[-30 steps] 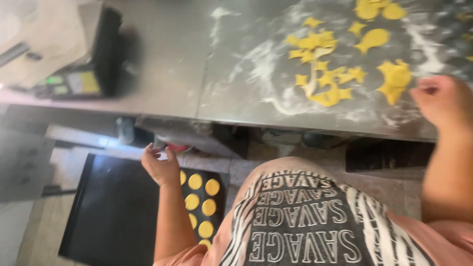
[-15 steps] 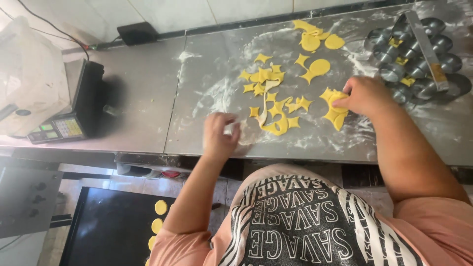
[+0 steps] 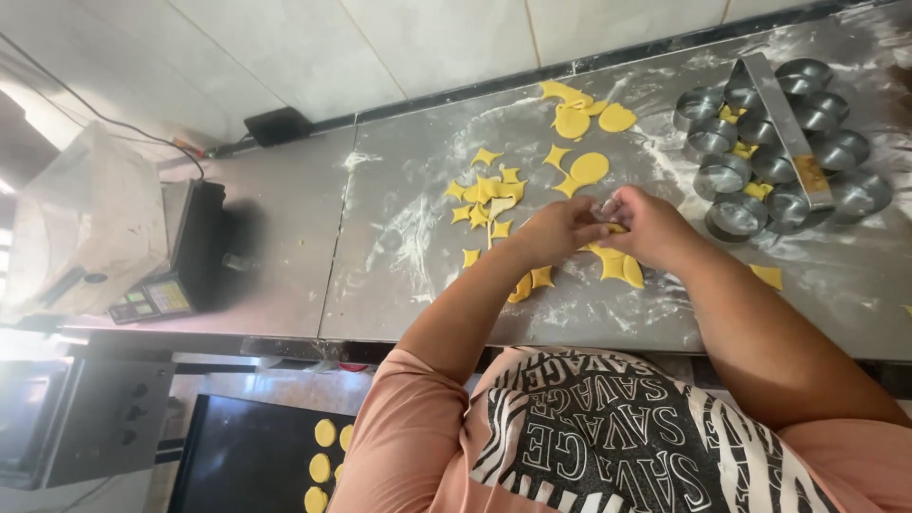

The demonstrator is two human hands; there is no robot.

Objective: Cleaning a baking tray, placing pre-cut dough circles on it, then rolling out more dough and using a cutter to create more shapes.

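Observation:
My left hand (image 3: pixel 559 231) and my right hand (image 3: pixel 649 226) meet over the floured steel counter (image 3: pixel 399 247), fingertips together on a small piece of yellow dough (image 3: pixel 616 228). More yellow dough (image 3: pixel 619 267) lies just under my right hand. Yellow dough scraps (image 3: pixel 488 195) are scattered to the left, and round dough pieces (image 3: pixel 589 168) lie beyond my hands.
A multi-ring metal cutter (image 3: pixel 781 152) rests at the right of the counter. A scale with a plastic-covered bowl (image 3: pixel 90 228) stands at the left. Below the counter, a dark tray (image 3: pixel 247 461) carries yellow dough discs (image 3: pixel 323 451).
The view has swung up from the tray to the counter. My left hand rose from the tray to the counter and joined my right hand over the dough.

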